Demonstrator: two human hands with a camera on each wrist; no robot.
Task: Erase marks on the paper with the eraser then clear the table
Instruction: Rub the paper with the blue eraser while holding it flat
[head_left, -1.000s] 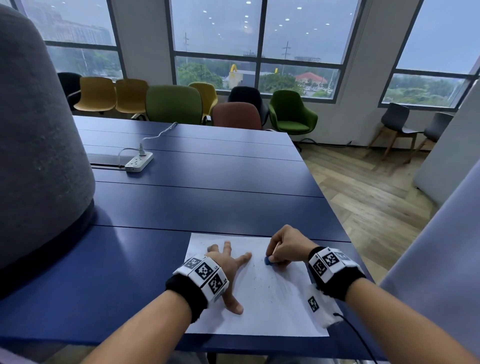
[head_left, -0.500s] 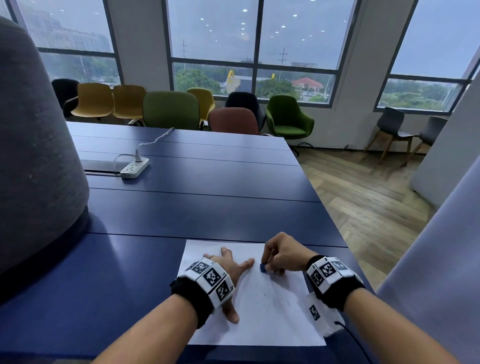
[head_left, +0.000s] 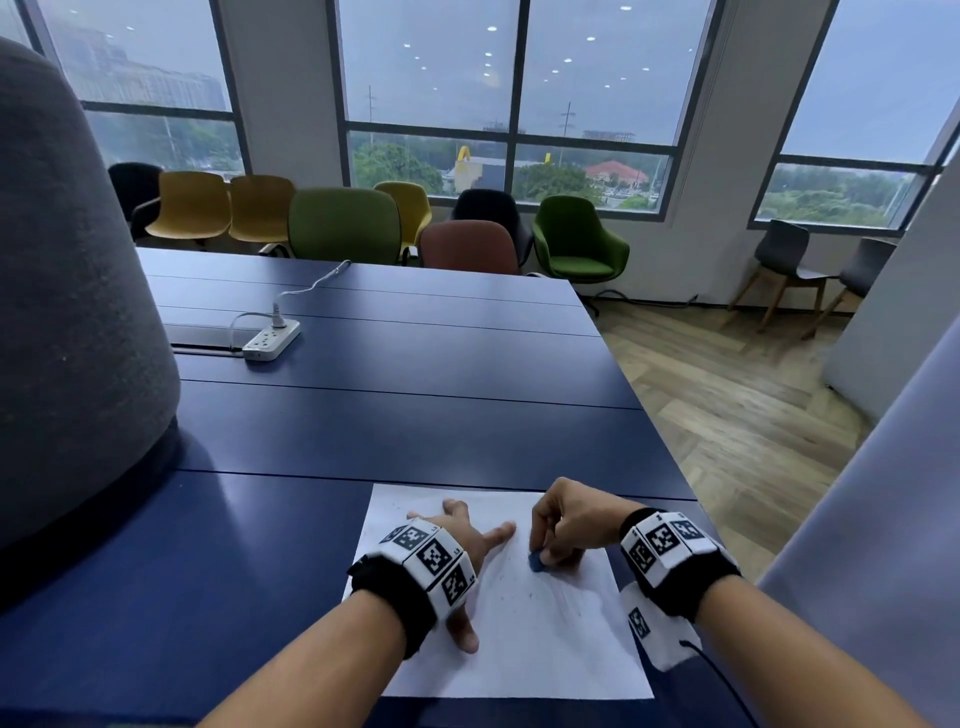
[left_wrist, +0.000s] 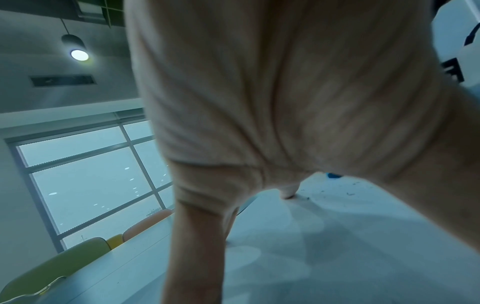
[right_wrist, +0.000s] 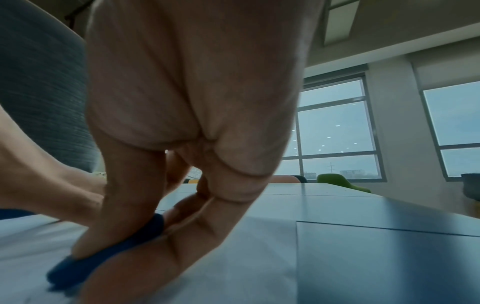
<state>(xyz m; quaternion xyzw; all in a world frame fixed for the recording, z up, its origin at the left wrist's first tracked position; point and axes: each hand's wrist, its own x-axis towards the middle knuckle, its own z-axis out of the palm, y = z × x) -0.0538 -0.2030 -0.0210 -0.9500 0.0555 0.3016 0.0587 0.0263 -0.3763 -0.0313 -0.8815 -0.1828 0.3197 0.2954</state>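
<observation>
A white sheet of paper (head_left: 524, 639) lies at the near right end of the blue table (head_left: 395, 415), with faint pencil marks and eraser crumbs on it. My left hand (head_left: 467, 545) lies flat on the sheet with fingers spread, pressing it down. My right hand (head_left: 563, 525) pinches a small blue eraser (head_left: 536, 562) between thumb and fingers, its tip on the paper. In the right wrist view the eraser (right_wrist: 103, 253) sits low against the sheet (right_wrist: 233, 257). The left wrist view shows the sheet (left_wrist: 350, 236) under my palm and a bit of the eraser (left_wrist: 334, 175).
A white power strip (head_left: 271, 340) with a plugged cable lies at the far left of the table. A big grey padded chair back (head_left: 67, 322) rises at the left. Coloured chairs (head_left: 343, 226) line the far edge. The table's right edge (head_left: 670, 457) drops to a wooden floor.
The right hand has rubbed the eraser a short way left and back toward me across the sheet. The left hand stays spread on the paper. The head view shifted slightly.
</observation>
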